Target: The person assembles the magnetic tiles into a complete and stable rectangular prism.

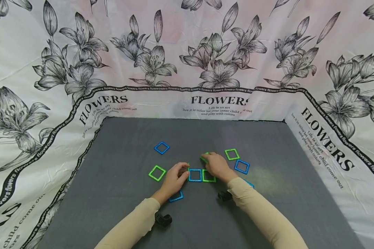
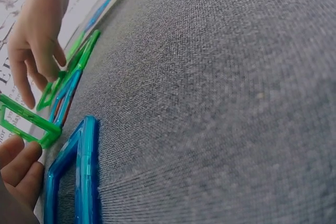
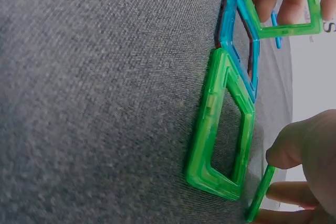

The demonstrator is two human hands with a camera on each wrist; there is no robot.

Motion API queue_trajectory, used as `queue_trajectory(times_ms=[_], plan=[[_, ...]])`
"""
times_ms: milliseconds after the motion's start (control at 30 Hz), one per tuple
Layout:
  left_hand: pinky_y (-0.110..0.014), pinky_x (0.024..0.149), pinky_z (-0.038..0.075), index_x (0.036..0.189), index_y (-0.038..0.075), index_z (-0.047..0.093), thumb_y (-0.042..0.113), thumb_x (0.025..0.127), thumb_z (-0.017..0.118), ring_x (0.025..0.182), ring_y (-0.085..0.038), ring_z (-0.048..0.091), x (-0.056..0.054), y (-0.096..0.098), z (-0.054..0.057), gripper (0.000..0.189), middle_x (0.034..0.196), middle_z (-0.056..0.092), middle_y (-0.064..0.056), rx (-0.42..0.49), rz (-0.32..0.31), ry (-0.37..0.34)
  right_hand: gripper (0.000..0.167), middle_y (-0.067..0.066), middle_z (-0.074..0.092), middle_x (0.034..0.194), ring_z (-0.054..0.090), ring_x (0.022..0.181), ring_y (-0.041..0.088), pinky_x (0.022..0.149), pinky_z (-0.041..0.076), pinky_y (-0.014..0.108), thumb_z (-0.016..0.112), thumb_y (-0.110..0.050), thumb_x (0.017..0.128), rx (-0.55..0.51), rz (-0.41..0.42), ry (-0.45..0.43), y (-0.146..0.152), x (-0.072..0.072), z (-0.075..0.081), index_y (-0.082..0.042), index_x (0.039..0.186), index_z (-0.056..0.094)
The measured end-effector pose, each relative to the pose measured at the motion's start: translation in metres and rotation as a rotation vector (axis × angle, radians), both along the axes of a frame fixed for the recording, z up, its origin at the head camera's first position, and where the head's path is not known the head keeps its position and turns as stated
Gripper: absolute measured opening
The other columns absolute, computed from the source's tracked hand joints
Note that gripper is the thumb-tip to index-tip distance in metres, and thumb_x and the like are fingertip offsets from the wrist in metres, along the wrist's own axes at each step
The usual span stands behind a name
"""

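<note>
On the grey table a blue square frame tile [image 1: 195,180] and a green square frame tile [image 3: 202,135] lie flat, edge against edge. My left hand [image 1: 175,177] pinches another green square tile [image 3: 316,3], holding it upright at the blue tile's left edge. To the right, a further green square tile [image 3: 261,195] is pinched between the thumb and fingers of my right hand [image 1: 217,166]. That tile is tilted, just behind the flat green one in the head view, and my fingers partly cover it there.
Loose tiles lie around: a blue one [image 1: 165,151] and a green one [image 1: 153,177] at left, a blue one [image 1: 176,199] by my left wrist. At right are a green one [image 1: 233,159], a blue one [image 1: 240,171] and another blue one [image 1: 250,184], partly under my forearm.
</note>
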State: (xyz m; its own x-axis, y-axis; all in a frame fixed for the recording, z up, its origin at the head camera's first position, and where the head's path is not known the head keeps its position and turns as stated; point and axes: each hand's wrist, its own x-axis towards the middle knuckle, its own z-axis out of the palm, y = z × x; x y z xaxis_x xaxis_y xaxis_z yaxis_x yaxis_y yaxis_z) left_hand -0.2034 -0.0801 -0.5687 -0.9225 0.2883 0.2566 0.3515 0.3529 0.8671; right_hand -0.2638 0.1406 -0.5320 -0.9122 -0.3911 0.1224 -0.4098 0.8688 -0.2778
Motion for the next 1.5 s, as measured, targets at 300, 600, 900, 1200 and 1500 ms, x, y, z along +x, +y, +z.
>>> queue_trajectory(times_ms=[300,600,900,1200,1500], plan=[[-0.044,0.100,0.055,0.133,0.002,0.060,0.016,0.105,0.056,0.120,-0.030,0.067,0.000,0.000,0.000,0.032,0.131,0.064,-0.015,0.001,-0.001,-0.003,0.043,0.020,0.071,0.127,0.071,0.107,0.033,0.084,0.057,0.046,0.057,0.004,0.092,-0.073,0.050,-0.089,0.009,-0.001,0.013,-0.003,0.134,0.066],[-0.044,0.100,0.056,0.132,0.001,0.060,0.015,0.104,0.057,0.120,-0.031,0.067,0.001,0.001,0.002,0.031,0.130,0.064,-0.016,0.004,0.006,0.002,0.043,0.021,0.069,0.130,0.061,0.079,0.021,0.067,0.046,0.034,0.052,0.008,0.094,-0.137,0.060,-0.102,0.019,-0.007,0.021,0.000,0.134,0.066],[-0.044,0.100,0.055,0.133,0.001,0.060,0.015,0.104,0.057,0.120,-0.031,0.067,0.001,0.001,0.002,0.032,0.131,0.064,-0.017,0.004,0.006,-0.003,0.040,0.021,0.070,0.128,0.050,0.065,0.014,0.061,0.041,0.028,0.051,0.007,0.095,-0.176,0.065,-0.116,0.022,-0.009,0.023,0.001,0.130,0.068],[-0.046,0.100,0.055,0.132,0.001,0.059,0.016,0.105,0.056,0.119,-0.032,0.067,0.000,0.000,0.001,0.032,0.131,0.064,-0.018,0.013,0.001,0.021,0.039,0.018,0.075,0.114,0.028,0.046,0.008,0.050,0.030,0.023,0.048,0.004,0.097,-0.219,0.045,-0.171,0.011,-0.011,0.031,-0.004,0.125,0.073],[-0.046,0.100,0.055,0.133,0.001,0.059,0.017,0.105,0.056,0.120,-0.032,0.067,0.000,0.000,0.000,0.033,0.130,0.064,-0.017,0.015,-0.002,0.010,0.037,0.021,0.073,0.120,0.029,0.044,0.008,0.048,0.030,0.023,0.048,0.002,0.099,-0.257,0.064,-0.231,-0.003,-0.007,0.033,-0.005,0.125,0.073]])
